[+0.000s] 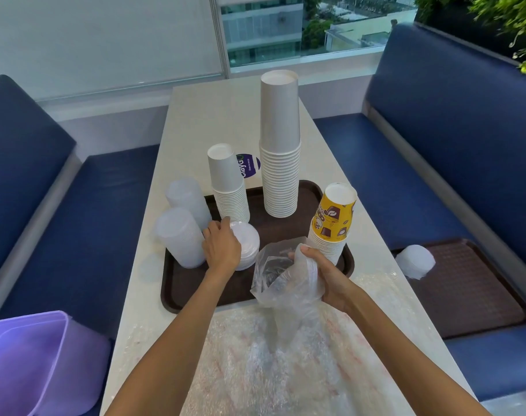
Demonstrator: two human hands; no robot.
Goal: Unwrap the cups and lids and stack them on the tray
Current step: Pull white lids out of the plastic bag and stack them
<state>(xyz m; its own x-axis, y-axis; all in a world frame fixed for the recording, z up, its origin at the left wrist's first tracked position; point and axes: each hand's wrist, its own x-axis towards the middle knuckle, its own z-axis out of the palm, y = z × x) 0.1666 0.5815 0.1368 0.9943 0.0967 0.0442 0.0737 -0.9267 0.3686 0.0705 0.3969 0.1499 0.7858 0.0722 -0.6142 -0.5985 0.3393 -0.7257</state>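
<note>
A brown tray (180, 288) lies on the white table. On it stand a tall stack of white cups (280, 145), a shorter white stack (227, 184), a yellow printed cup stack (332, 223), two clear lid stacks (180, 237) and a low stack of white lids (248, 246). My left hand (221, 247) rests on the white lids, fingers curved over their left side. My right hand (328, 277) grips a clear plastic bag (282, 283) with white lids inside, held just above the tray's near edge.
Bubble wrap (270, 364) covers the near table. A purple bin (36, 364) stands at the lower left. On the blue bench to the right lies a second brown tray (478, 295) holding a wrapped lid pack (415, 261). A round sticker (249, 165) marks the table.
</note>
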